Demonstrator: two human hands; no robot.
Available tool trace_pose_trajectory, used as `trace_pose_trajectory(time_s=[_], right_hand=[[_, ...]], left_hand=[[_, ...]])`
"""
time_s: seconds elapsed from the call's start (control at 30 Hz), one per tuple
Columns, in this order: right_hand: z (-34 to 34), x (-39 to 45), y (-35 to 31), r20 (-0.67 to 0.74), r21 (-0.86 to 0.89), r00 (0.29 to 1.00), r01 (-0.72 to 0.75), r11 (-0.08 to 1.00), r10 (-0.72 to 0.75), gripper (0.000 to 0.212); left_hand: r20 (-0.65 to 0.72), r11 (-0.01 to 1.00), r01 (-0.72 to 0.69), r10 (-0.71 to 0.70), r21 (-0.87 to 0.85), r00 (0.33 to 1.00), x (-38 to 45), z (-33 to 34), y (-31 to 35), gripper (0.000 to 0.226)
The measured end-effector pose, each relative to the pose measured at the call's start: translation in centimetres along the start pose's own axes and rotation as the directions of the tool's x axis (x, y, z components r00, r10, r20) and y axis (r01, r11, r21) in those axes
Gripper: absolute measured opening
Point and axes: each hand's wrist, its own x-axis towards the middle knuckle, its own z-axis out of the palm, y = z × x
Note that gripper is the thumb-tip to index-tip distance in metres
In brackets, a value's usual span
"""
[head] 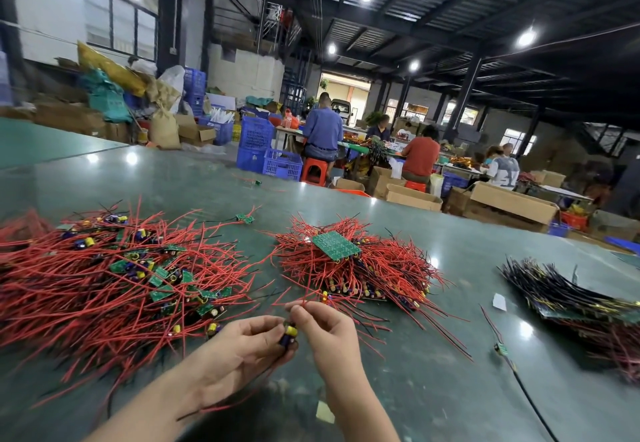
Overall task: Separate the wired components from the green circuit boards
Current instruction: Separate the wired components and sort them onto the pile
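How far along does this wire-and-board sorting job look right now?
Roughly midway, at a guess. Done: a loose heap of red-wired small boards lies at the left. In hand: the left hand and right hand both pinch one piece with a yellow-topped capacitor. Left: the middle stack with a green panel on top, and a dark-wired stack at the right.

Glossy green tabletop [398, 233], plastic-coated red wires [104, 303]

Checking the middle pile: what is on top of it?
A green circuit board panel lies tilted on top of the middle pile of red wires. Whatever is beneath the panel is covered.
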Motion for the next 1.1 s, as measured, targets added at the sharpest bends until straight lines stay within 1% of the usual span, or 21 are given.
trace_pose_trajectory(time_s=[0.07, 0.1, 0.13, 0.17, 0.2, 0.23, 0.27, 0.3, 0.33, 0.37, 0.43, 0.5, 0.57, 0.63, 0.7, 0.77, 0.87, 0.93, 1.0, 1.07, 1.1], right_hand=[[0.0, -0.1, 0.0, 0.019, 0.038, 0.999, -0.028, 0.999, 0.027, 0.018], [0.1, -0.1, 0.1, 0.021, 0.026, 0.999, -0.038, 0.999, 0.037, 0.018], [0.1, -0.1, 0.1, 0.012, -0.003, 0.999, -0.037, 0.999, 0.037, 0.019], [0.1, -0.1, 0.3, -0.018, -0.073, 1.000, -0.016, 0.997, 0.015, 0.020], [0.1, 0.0, 0.4, -0.054, -0.186, 0.998, 0.029, 0.982, -0.039, 0.020], [0.2, 0.0, 0.6, -0.070, -0.336, 0.990, 0.090, 0.938, -0.120, 0.019], [0.3, -0.1, 0.7, -0.054, -0.476, 0.977, 0.156, 0.865, -0.206, 0.018], [0.4, -0.2, 0.8, -0.028, -0.562, 0.962, 0.211, 0.800, -0.273, 0.019], [0.6, -0.3, 0.8, -0.010, -0.589, 0.951, 0.245, 0.770, -0.310, 0.023], [0.7, -0.5, 0.8, -0.015, -0.584, 0.945, 0.257, 0.770, -0.327, 0.027], [0.9, -0.6, 0.6, -0.081, -0.515, 0.943, 0.239, 0.823, -0.324, 0.036], [0.9, -0.6, 0.6, -0.142, -0.436, 0.941, 0.218, 0.873, -0.306, 0.045], [0.9, -0.6, 0.5, -0.148, -0.415, 0.943, 0.216, 0.884, -0.300, 0.048], [0.9, -0.7, 0.4, -0.110, -0.457, 0.939, 0.243, 0.856, -0.325, 0.045], [0.9, -0.8, 0.5, -0.094, -0.498, 0.930, 0.266, 0.826, -0.356, 0.036], [0.9, -0.9, 0.6, -0.110, -0.517, 0.924, 0.261, 0.815, -0.366, 0.030], [1.0, -1.0, 0.7, -0.138, -0.524, 0.913, 0.262, 0.811, -0.384, 0.027], [1.0, -1.0, 0.7, -0.168, -0.491, 0.917, 0.240, 0.838, -0.361, 0.025], [1.0, -1.0, 0.7, -0.200, -0.421, 0.934, 0.191, 0.886, -0.297, 0.031], [1.0, -0.9, 0.7, -0.212, -0.375, 0.942, 0.168, 0.911, -0.261, 0.038], [1.0, -0.8, 0.6, -0.204, -0.362, 0.947, 0.163, 0.918, -0.249, 0.038]], left_hand=[[-0.005, 1.000, 0.005, -0.005, -0.028, 1.000, -0.1, 0.1, -0.1, 0.028], [-0.007, 1.000, 0.009, -0.010, -0.004, 1.000, -0.2, 0.3, -0.2, 0.030], [-0.019, 0.998, 0.013, -0.012, 0.056, 1.000, -0.3, 0.4, -0.1, 0.032], [-0.035, 0.990, 0.013, -0.008, 0.144, 0.999, -0.4, 0.5, -0.1, 0.034], [-0.056, 0.971, 0.008, 0.005, 0.240, 0.998, -0.5, 0.5, -0.1, 0.036], [-0.075, 0.945, 0.002, 0.024, 0.326, 0.997, -0.5, 0.5, -0.1, 0.037], [-0.086, 0.920, -0.005, 0.042, 0.393, 0.995, -0.5, 0.5, -0.2, 0.034], [-0.085, 0.905, -0.011, 0.052, 0.426, 0.995, -0.6, 0.6, -0.2, 0.030], [-0.078, 0.904, -0.013, 0.051, 0.427, 0.996, -0.7, 0.8, -0.2, 0.028], [-0.066, 0.915, -0.013, 0.043, 0.403, 0.997, -0.7, 0.9, -0.2, 0.030], [-0.054, 0.950, -0.003, 0.021, 0.313, 0.998, -0.7, 1.2, -0.3, 0.039], [-0.028, 0.981, 0.006, -0.001, 0.195, 1.000, -0.6, 1.5, -0.6, 0.032], [-0.029, 0.991, 0.015, -0.011, 0.136, 1.000, -0.5, 1.6, -0.8, 0.024], [-0.034, 0.990, 0.016, -0.011, 0.142, 0.999, -0.4, 1.6, -0.9, 0.025], [-0.045, 0.987, 0.017, -0.010, 0.159, 0.999, -0.4, 1.7, -0.9, 0.027], [-0.053, 0.984, 0.011, -0.002, 0.180, 0.999, -0.5, 1.6, -0.9, 0.025], [-0.052, 0.969, -0.042, 0.056, 0.242, 0.997, -0.7, 1.7, -1.0, 0.022], [-0.057, 0.953, -0.089, 0.110, 0.289, 0.992, -0.9, 2.0, -1.1, 0.018], [-0.075, 0.936, -0.110, 0.143, 0.334, 0.987, -1.1, 2.4, -1.0, 0.013], [-0.093, 0.932, -0.100, 0.140, 0.347, 0.986, -1.1, 2.5, -0.9, 0.010], [-0.101, 0.939, -0.084, 0.124, 0.334, 0.987, -1.1, 2.6, -0.8, 0.010]])
